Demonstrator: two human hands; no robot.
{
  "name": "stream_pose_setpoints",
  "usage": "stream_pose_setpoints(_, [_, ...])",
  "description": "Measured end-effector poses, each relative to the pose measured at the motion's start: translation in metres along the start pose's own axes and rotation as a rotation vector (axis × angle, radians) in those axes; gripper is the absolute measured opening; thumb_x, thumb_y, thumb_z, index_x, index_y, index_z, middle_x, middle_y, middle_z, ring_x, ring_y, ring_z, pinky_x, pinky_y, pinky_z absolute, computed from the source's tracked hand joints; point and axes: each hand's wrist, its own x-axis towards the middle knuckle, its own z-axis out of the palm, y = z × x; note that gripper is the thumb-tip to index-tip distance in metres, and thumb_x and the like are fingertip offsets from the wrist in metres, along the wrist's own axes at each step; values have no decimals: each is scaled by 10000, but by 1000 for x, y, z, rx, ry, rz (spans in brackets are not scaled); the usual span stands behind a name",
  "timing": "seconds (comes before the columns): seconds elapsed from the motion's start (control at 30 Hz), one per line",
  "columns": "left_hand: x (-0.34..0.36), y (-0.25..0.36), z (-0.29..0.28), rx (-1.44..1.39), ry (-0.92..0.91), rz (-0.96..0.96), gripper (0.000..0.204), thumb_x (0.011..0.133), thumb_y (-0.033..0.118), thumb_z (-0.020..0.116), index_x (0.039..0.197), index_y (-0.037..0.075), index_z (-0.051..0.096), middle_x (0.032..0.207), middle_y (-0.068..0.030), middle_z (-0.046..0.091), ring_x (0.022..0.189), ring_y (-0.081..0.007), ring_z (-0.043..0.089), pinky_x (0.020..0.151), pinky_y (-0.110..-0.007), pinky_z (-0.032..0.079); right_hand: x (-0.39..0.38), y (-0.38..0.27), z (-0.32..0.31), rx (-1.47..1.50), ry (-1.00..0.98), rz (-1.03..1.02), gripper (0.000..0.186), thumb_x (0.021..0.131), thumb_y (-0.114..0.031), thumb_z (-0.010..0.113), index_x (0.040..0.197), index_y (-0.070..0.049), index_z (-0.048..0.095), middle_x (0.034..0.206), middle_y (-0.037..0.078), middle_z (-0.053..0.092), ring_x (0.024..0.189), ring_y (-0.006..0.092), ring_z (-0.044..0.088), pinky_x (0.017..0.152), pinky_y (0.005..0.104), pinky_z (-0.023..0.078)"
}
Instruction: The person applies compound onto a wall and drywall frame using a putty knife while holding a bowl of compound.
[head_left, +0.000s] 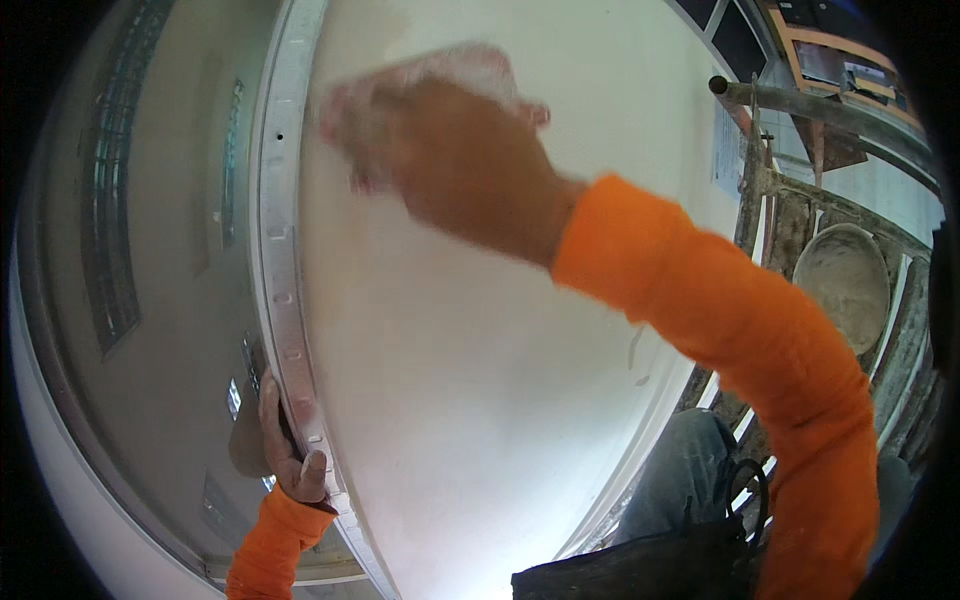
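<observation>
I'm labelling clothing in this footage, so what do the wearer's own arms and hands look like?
The right sleeve and left sleeve are plain bright orange, long and wrinkled, ending around the wrists; I see no markings or cables. The left hand and right hand are gloveless; the right is motion-blurred, hiding finer detail.

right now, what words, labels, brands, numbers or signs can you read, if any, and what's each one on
None can be read.
Pale sheet at the upper right: faint marks, too small to read.
Reddish tool in the right hand: blurred, no lettering to make out.
White slotted strip: holes and slots, no lettering visible.
</observation>
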Motion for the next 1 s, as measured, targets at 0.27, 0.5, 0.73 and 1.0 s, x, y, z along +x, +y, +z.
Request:
stream_pose_setpoints(0.27, [-4, -4, 3, -56, 25, -86, 1052, 900, 734, 577, 1577, -8, 267, 1611, -245, 293, 1494, -374, 316, 1207, -495, 292, -7, -11, -36, 4, -159, 27, 215, 923, -211, 637, 1052, -60, 720, 961, 145, 734, 827, 326, 737, 734, 530, 605])
stream_pose_setpoints(0.5, [0, 3, 9, -160, 31, -125, 1057, 897, 740, 575, 1572, -15, 272, 1609, -246, 297, 1487, -373, 328, 1206, -491, 297, 49, 71, -28, 91, -99, 31, 236, 947, -15, 511, 1135, 31, 645, 1036, 188, 704, 1009, 337, 677, 910, 440, 528])
stream_pose_setpoints(0.73, [-4, 4, -4, -21, 26, -86, 1037, 912, 722, 569, 1563, -31, 281, 1605, -247, 308, 1471, -379, 357, 1194, -489, 319, 11, 9, -6, 7, 28, 29, 233, 945, -183, 616, 1091, -47, 737, 1059, 142, 743, 970, 308, 734, 841, 439, 589])
stream_pose_setpoints(1.0, [5, 5, 1, 69, -28, -30, 1038, 918, 725, 554, 1560, -43, 284, 1573, -285, 340, 1469, -409, 351, 1199, -504, 289, -47, -126, -52, 294, -348, 51, 236, 836, -166, 646, 968, 2, 746, 992, 167, 695, 956, 320, 673, 891, 533, 538])
